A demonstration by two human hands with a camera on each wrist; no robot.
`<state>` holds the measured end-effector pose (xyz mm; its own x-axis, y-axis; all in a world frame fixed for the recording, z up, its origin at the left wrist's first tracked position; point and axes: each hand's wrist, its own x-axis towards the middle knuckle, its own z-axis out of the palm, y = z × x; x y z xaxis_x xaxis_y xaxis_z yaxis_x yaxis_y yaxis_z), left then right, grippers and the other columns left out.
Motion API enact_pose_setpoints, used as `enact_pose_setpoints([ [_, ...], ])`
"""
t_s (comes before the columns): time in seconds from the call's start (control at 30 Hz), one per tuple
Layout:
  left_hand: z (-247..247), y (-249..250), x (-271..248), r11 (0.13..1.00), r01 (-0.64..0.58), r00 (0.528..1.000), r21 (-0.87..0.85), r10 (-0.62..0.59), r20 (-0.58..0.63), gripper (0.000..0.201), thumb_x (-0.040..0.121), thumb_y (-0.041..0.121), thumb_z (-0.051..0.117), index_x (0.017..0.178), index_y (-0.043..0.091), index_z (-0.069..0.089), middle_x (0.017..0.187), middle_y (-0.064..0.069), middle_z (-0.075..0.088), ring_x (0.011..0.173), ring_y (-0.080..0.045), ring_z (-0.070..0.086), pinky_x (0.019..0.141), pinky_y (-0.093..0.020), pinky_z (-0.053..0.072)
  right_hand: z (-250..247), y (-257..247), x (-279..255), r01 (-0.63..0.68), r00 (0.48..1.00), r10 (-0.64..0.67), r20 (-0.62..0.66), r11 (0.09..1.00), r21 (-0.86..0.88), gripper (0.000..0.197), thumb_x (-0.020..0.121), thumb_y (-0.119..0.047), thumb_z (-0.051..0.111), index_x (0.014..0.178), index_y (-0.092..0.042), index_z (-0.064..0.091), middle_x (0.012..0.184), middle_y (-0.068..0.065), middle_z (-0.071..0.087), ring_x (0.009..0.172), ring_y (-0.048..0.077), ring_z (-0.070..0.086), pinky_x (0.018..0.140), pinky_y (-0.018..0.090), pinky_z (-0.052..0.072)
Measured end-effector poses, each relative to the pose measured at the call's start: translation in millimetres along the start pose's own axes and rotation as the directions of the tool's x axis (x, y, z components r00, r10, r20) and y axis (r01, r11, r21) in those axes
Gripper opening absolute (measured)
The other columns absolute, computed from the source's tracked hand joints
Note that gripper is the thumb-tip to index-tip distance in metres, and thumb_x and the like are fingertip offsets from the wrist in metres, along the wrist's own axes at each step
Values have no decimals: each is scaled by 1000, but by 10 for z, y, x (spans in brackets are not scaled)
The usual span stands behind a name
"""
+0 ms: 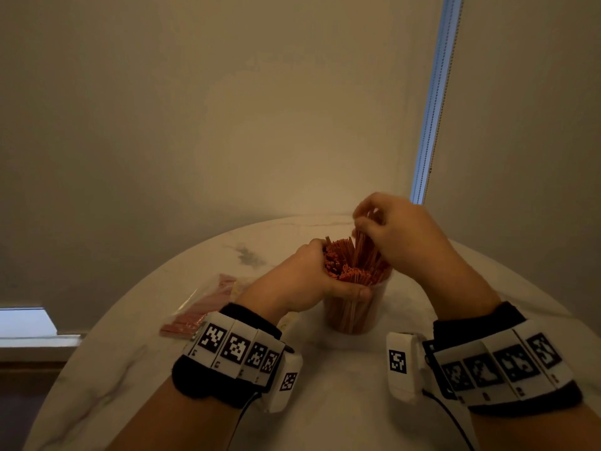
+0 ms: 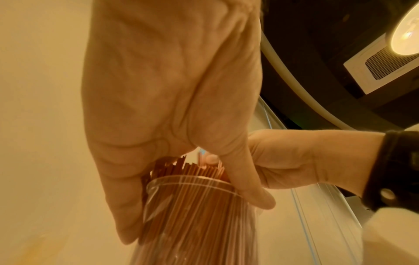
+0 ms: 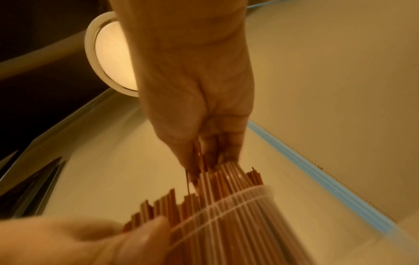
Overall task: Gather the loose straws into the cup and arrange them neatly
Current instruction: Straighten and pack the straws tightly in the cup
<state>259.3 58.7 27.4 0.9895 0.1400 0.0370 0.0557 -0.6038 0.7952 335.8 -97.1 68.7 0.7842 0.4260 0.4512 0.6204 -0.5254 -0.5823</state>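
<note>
A clear plastic cup stands upright mid-table, packed with thin red straws that stick out above the rim. My left hand wraps round the rim and the straw bundle, thumb across the cup's near side. My right hand is above the cup's far right side and pinches the tops of a few straws that stand higher than the others. The right-hand fingertips are partly hidden among the straws.
A clear plastic bag with more red straws lies flat left of the cup, partly behind my left wrist. The round white marble table ends near a plain wall. A window strip runs up at the right.
</note>
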Motion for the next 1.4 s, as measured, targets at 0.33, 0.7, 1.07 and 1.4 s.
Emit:
enact_pose_setpoints([
  [0.33, 6, -27, 9, 1000, 11, 1000, -8, -11, -14, 96, 57, 48, 97, 134, 19, 47, 118, 5, 65, 106, -13, 65, 94, -41, 57, -92, -116, -46, 33, 963, 5, 271, 990, -138, 37, 103, -46, 42, 120, -25, 68, 119, -1, 68, 106, 17, 60, 89, 33, 46],
  [0.7, 20, -39, 10, 999, 1, 999, -38, -2, -34, 91, 57, 43, 98, 129, 23, 47, 113, 10, 66, 102, -4, 63, 87, -28, 56, -305, -123, -98, -6, 928, 40, 369, 995, -95, 33, 102, -39, 49, 132, -33, 61, 129, -11, 62, 121, 12, 55, 100, 30, 42],
  [1.07, 39, -47, 20, 997, 32, 999, -71, -34, -28, 95, 57, 42, 98, 127, 28, 36, 111, 13, 62, 97, 1, 60, 67, -13, 49, -322, -161, -146, 43, 810, 33, 586, 992, -116, 48, 86, -48, 71, 132, -41, 59, 120, -15, 62, 107, 9, 57, 94, 29, 46],
  [1.4, 49, -14, 21, 999, 34, 999, -8, -35, -22, 115, 58, 45, 97, 147, 17, 31, 114, 16, 56, 96, 6, 53, 69, -13, 44, 123, -85, -24, -79, 993, 102, 59, 945, -317, 14, 87, -33, 72, 90, -21, 65, 88, 1, 66, 81, 19, 60, 67, 30, 47],
])
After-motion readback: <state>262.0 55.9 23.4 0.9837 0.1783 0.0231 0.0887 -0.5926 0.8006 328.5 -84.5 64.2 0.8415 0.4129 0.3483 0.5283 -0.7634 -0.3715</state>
